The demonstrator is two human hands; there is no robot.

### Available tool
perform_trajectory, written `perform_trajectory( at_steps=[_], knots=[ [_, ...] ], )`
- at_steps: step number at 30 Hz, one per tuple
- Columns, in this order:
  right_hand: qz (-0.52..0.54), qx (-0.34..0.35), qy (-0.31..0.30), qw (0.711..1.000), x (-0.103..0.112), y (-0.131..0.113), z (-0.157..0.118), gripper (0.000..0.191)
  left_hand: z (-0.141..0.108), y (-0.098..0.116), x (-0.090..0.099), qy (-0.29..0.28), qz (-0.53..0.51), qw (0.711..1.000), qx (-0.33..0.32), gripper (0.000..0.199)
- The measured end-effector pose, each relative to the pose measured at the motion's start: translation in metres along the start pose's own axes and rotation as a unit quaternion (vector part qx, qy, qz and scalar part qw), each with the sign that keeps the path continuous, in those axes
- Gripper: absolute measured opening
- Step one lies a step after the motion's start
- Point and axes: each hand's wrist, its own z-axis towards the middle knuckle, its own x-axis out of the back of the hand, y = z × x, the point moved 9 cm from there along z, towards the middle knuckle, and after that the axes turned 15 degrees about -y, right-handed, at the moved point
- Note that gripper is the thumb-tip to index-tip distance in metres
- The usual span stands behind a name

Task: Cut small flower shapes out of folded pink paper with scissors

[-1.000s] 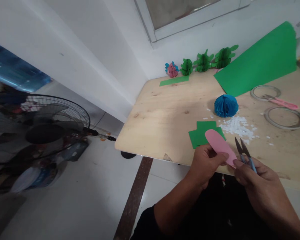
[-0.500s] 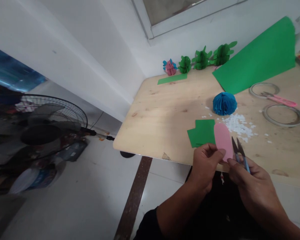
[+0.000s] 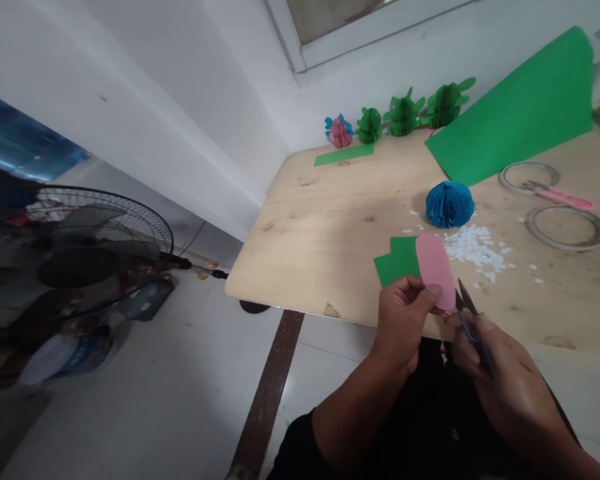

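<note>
Between the thumb and fingers of my left hand (image 3: 405, 310) is a pink paper piece (image 3: 435, 267) with rounded ends, held over the table's front edge. My right hand (image 3: 497, 363) grips a pair of scissors (image 3: 471, 320), blades slightly apart and pointing up, close to the lower right of the pink paper. Part of the scissors' handles is hidden by my fingers. Green paper pieces (image 3: 397, 260) lie on the table just behind the pink one, partly covered by it. Beyond them sits a blue folded-paper ball (image 3: 450, 205) beside a scatter of white paper bits (image 3: 475, 247).
Several folded-paper figures (image 3: 404, 115) stand along the wall, with a green strip (image 3: 344, 155) in front. A large green sheet (image 3: 520, 113) leans at the back right. Pink-handled scissors (image 3: 563, 197) rest by two tape rolls (image 3: 566, 228). A fan (image 3: 100, 247) stands left of the table (image 3: 300, 253).
The pink paper has shifted a little left and up with my left hand. My right hand has turned the scissors, bringing the blades near the paper's lower right edge.
</note>
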Motion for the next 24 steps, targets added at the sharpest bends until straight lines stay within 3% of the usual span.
perform_trajectory(
  at_steps=[8, 17, 24],
  knots=[
    [0.041, 0.004, 0.001, 0.999, -0.002, 0.008, -0.002, 0.044, -0.002, -0.004, -0.004, 0.001, -0.015, 1.000, 0.005, 0.025],
    [0.050, 0.017, -0.003, 0.999, -0.001, 0.010, 0.000, 0.050, -0.003, -0.003, -0.006, -0.007, -0.019, 1.000, 0.001, 0.027],
    [0.063, 0.013, 0.001, 0.998, 0.001, 0.014, 0.000, 0.038, -0.004, -0.003, -0.007, -0.008, -0.018, 1.000, 0.007, 0.025]
  ],
)
